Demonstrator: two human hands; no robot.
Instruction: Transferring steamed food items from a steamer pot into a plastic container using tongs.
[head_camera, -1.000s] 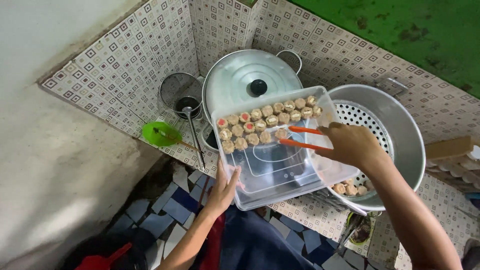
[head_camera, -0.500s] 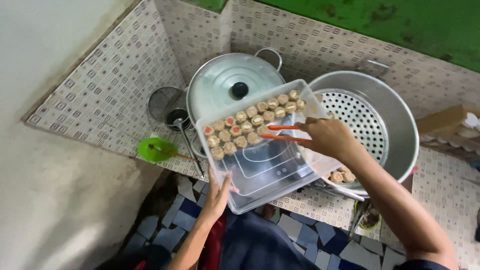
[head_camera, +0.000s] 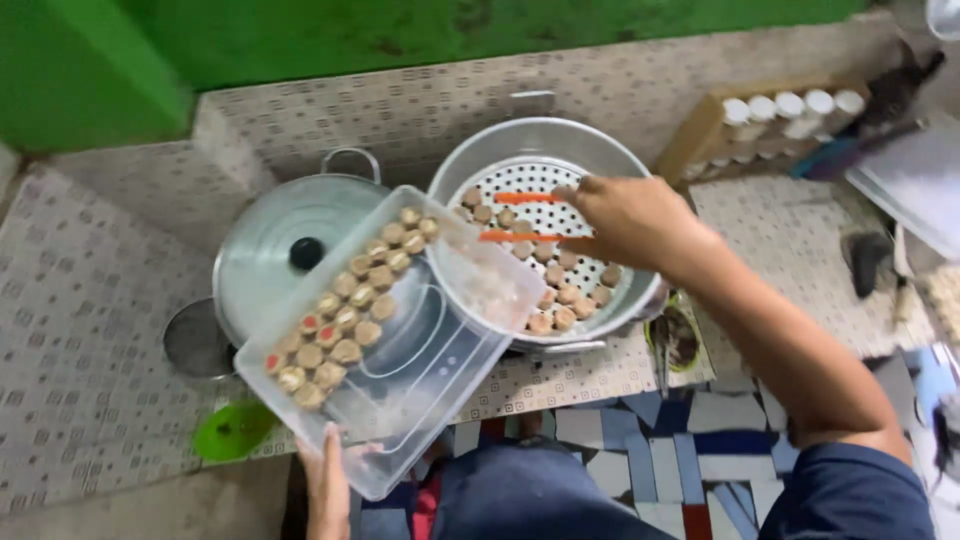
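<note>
The box (head_camera: 420, 370) is clear, smooth plastic. The steamer pot (head_camera: 540, 150) and lid (head_camera: 270, 250) are shiny metal. The tongs (head_camera: 525, 218) look like orange plastic.

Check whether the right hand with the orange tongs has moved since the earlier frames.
Yes. The right hand with the orange tongs was over the clear container of dumplings; now it is over the perforated steamer pot.

On the counter (head_camera: 90, 330), the lidded pot (head_camera: 275, 250) sits left of the steamer pan (head_camera: 545, 150) (dumplings (head_camera: 560, 300) in it), the tray (head_camera: 400, 340) overlaps both at the front edge, the small dish (head_camera: 232, 430) lies front-left, and the bottle rack (head_camera: 770, 125) stands back-right against the wall.
</note>
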